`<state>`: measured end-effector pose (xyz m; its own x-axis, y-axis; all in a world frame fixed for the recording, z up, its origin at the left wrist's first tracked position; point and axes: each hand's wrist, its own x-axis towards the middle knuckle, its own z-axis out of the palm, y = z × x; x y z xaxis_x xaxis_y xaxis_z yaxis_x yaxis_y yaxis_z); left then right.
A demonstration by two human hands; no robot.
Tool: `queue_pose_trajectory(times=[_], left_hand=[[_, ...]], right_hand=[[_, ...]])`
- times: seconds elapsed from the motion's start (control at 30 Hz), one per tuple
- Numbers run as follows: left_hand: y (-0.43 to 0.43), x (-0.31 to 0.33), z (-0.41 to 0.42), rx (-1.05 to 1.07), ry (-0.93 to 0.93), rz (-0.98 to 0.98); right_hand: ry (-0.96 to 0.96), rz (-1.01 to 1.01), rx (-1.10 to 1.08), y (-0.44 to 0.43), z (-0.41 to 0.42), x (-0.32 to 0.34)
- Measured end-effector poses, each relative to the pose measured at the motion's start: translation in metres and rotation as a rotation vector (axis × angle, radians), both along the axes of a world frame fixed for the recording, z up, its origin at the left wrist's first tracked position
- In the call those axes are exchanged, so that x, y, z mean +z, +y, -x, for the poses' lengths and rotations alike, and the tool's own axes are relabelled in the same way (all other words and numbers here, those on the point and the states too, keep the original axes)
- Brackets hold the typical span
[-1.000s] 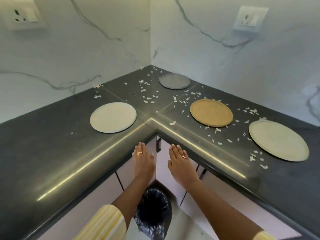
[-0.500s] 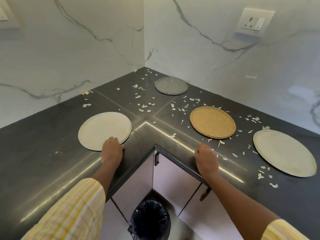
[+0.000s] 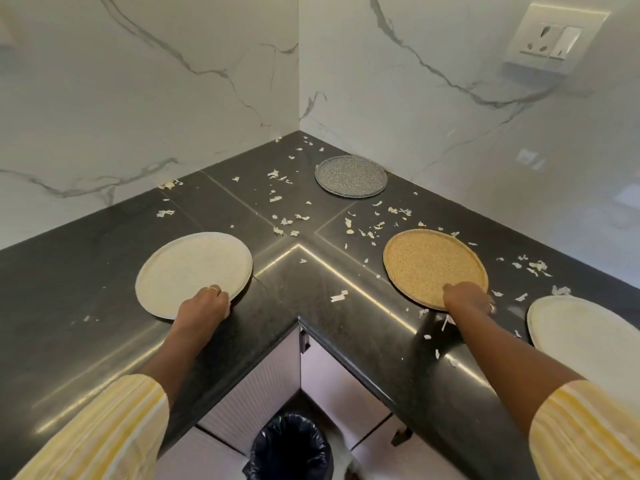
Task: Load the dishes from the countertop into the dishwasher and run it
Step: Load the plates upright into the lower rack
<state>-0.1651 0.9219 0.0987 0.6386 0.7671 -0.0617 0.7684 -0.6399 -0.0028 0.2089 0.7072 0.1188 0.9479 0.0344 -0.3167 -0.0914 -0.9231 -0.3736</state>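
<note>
Several flat plates lie on the black L-shaped countertop (image 3: 69, 289). My left hand (image 3: 204, 304) grips the near rim of the white plate (image 3: 194, 268) on the left, fingers curled over its edge. On the right, my right hand (image 3: 467, 299) holds the near rim of the tan speckled plate (image 3: 429, 261) in the same way. Both plates lie flat on the counter. A grey speckled plate (image 3: 350, 176) sits in the far corner. A cream plate (image 3: 588, 337) is at the right edge, partly cut off. No dishwasher is in view.
Pale food scraps (image 3: 284, 221) are scattered over the corner and right side of the counter. A black-lined bin (image 3: 291, 445) stands on the floor below the inner corner, between cabinet doors. Marble walls close the back; a wall socket (image 3: 554, 36) is upper right.
Both hands rose from below the counter edge and spread apart: the left reached the white plate's rim, the right moved forward onto the tan plate's rim. The view came closer.
</note>
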Motion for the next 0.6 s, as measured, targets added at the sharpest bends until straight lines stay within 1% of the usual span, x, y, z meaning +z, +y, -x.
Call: queue_pose_trajectory(times=[0.03, 0.1, 0.17, 0.27, 0.3, 0.37, 0.4, 0.53, 0.6], left_hand=[[-0.001, 0.004, -0.002, 0.027, -0.006, -0.005], [-0.003, 0.013, -0.004, 0.121, -0.025, -0.033], [-0.005, 0.023, -0.005, 0.188, -0.034, -0.125], [-0.005, 0.037, -0.006, 0.233, -0.081, -0.206], [-0.005, 0.042, -0.007, 0.24, -0.1, -0.213], [-0.007, 0.048, -0.011, 0.242, -0.166, -0.21], [-0.009, 0.051, -0.013, 0.241, -0.217, -0.201], [-0.019, 0.062, -0.026, 0.26, -0.449, -0.2], [-0.03, 0.069, -0.032, 0.263, -0.567, -0.194]], right_hand=[[0.061, 0.032, 0.034, 0.004, -0.007, -0.005], [0.117, 0.082, 0.081, 0.014, -0.016, -0.011], [0.17, 0.059, 0.012, 0.024, -0.02, -0.008], [0.217, -0.101, -0.225, 0.027, -0.02, 0.005], [0.252, -0.186, -0.253, 0.027, -0.02, 0.005], [0.352, -0.346, -0.198, 0.022, -0.019, 0.005], [0.356, -0.398, -0.202, 0.02, -0.019, 0.005], [0.109, -0.502, -0.356, 0.033, -0.022, 0.028], [0.036, -0.579, -0.301, 0.039, -0.021, 0.041]])
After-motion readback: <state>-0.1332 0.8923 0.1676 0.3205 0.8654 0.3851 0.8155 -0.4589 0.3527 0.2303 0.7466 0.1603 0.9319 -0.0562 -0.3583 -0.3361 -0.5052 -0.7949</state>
